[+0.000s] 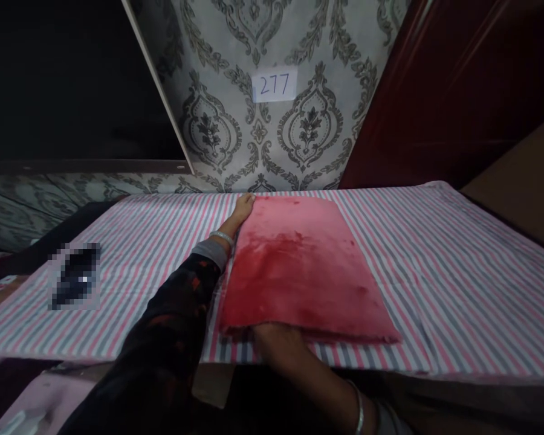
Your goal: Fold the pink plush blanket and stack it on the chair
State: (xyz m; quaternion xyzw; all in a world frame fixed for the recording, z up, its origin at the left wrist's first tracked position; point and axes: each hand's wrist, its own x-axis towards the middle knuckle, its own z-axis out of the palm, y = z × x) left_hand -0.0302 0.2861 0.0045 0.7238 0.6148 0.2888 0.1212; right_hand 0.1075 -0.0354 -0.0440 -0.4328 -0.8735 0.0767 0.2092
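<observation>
A folded red velvety cloth (299,269) lies flat on a pink, grey and white striped sheet (462,290). My left hand (243,208), in a dark patterned sleeve with a silver bangle at the wrist, rests flat at the cloth's far left corner, fingertips at its edge. My right hand (276,341), also with a silver bangle, is at the cloth's near edge. Its fingers are hidden at or under that edge, so any grip cannot be seen.
A pixelated dark object (75,277) lies on the sheet at the left. Behind stands a patterned grey wall (258,139) with a paper label (274,84) reading 277. A dark red panel (412,90) stands at the back right.
</observation>
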